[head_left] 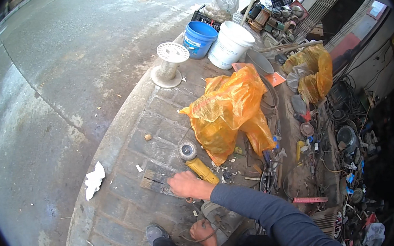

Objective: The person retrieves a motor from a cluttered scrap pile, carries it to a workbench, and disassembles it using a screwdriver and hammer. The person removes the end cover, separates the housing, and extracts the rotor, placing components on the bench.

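My right hand (188,184) is closed in a fist low over the paving, beside a small flat board (153,181) with a dark slot in it. Whatever its fingers hold is hidden. My left hand (202,231) is curled closed next to a grey machine (221,217), with a cable looping past the fingers; what it grips does not show clearly. Just beyond my right hand lies a yellow angle grinder (202,170), its round head (188,149) pointing away from me.
Orange plastic bags (230,112) stand ahead. Behind are an empty spool (167,68), a blue bucket (199,39) and a white bucket (230,45). A white crumpled scrap (94,180) lies at the kerb. Tools, cables and a pink-handled tool (310,200) clutter the right side.
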Action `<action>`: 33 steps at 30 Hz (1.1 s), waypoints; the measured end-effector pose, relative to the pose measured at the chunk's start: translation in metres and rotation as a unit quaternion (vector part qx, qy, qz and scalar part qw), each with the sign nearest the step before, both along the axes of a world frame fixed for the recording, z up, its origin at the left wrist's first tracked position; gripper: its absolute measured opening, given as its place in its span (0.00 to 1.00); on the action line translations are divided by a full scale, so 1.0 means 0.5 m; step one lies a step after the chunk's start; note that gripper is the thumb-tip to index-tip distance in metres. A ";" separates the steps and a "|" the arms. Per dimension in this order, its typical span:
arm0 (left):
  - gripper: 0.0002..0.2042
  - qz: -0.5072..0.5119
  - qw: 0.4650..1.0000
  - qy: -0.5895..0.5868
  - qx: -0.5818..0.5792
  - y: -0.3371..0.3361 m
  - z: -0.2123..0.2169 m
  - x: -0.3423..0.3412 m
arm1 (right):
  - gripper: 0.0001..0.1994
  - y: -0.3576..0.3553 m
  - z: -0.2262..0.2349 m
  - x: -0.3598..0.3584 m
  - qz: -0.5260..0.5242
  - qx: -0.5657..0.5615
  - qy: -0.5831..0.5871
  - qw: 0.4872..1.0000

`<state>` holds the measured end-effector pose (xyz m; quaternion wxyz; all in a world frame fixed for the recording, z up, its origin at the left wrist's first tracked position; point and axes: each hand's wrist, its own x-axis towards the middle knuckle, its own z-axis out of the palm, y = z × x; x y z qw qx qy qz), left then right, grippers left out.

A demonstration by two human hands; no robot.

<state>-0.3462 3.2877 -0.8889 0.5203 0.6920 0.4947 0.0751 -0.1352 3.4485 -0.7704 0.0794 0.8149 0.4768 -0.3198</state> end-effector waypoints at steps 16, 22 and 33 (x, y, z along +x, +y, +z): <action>0.08 0.017 1.000 0.008 -0.005 -0.001 0.007 0.003 | 0.15 0.010 0.030 -0.009 0.021 0.030 0.105 0.994; 0.08 0.004 1.000 0.006 0.012 -0.001 0.001 0.001 | 0.13 0.012 0.012 -0.010 0.010 0.012 0.023 1.000; 0.10 0.005 1.000 0.016 0.007 -0.002 0.000 0.003 | 0.13 0.011 0.013 -0.018 0.009 0.086 0.038 0.996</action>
